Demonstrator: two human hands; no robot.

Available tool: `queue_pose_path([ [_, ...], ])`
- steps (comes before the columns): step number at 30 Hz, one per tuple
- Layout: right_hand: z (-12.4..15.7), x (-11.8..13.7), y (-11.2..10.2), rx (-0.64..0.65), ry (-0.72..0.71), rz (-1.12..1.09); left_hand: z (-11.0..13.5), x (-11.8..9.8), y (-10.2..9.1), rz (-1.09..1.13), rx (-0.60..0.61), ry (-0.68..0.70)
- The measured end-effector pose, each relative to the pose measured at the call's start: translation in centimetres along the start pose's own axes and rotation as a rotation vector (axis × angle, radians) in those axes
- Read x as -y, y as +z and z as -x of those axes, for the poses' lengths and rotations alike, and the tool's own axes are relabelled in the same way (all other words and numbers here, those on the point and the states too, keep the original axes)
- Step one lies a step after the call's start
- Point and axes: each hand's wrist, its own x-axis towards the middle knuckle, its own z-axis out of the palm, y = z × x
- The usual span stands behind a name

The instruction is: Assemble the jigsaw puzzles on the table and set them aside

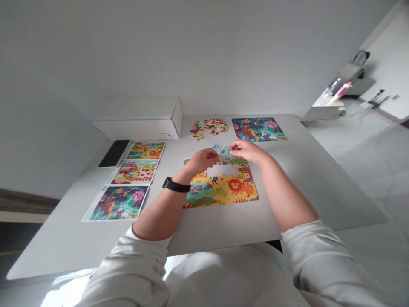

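My left hand (204,160) and my right hand (246,150) meet above a partly built savanna jigsaw (223,187) with a lion on it. Between their pinched fingers they hold light blue puzzle pieces (223,152), joined or touching. A white gap shows in the middle of the jigsaw just below my hands. A black watch (175,185) is on my left wrist. Both sleeves are cream-coloured.
A heap of loose pieces (209,126) lies behind the hands. A finished blue jigsaw (258,129) is at the back right. A sheet with three reference pictures (131,179) lies on the left, next to a black phone (114,153) and a white box (140,117).
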Motion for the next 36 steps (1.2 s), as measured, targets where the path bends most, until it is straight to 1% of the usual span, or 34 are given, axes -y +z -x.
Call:
queue_pose_path([
  [3,0.0,0.0,-0.2,0.005,0.006,0.033,0.2,-0.3,-0.1,-0.106,0.01,0.015],
  [4,0.0,-0.1,-0.3,0.004,0.012,0.054,0.3,-0.5,-0.2,-0.147,-0.003,0.024],
  [6,-0.1,-0.3,-0.6,0.01,0.028,0.109,0.5,-0.8,-0.8,-0.215,-0.088,0.048],
  [9,-0.2,-0.6,-1.0,0.035,0.047,0.186,0.6,-1.1,-2.2,-0.256,-0.262,0.063],
  [11,-0.2,-0.7,-1.2,0.057,0.065,0.228,0.8,-1.3,-3.1,-0.261,-0.292,0.056],
  [13,-0.1,-0.8,-1.4,0.079,0.092,0.277,1.0,-1.6,-3.7,-0.273,-0.28,0.057],
  [15,-0.1,-0.9,-1.4,0.105,0.114,0.337,1.3,-2.0,-3.8,-0.31,-0.268,0.063],
  [19,0.0,-1.1,-1.4,0.175,0.138,0.469,1.6,-2.6,-3.2,-0.399,-0.223,0.068],
  [23,0.1,-1.1,-1.3,0.223,0.171,0.562,1.8,-2.7,-2.5,-0.438,-0.156,0.099],
  [27,0.2,-0.8,-1.3,0.223,0.192,0.638,2.0,-2.7,-2.3,-0.442,-0.116,0.107],
  [31,0.2,-0.5,-1.2,0.234,0.189,0.676,2.0,-2.7,-2.2,-0.462,-0.107,0.112],
  [36,0.0,-0.6,-0.7,0.224,0.186,0.733,2.0,-2.8,-1.7,-0.475,-0.097,0.215],
])
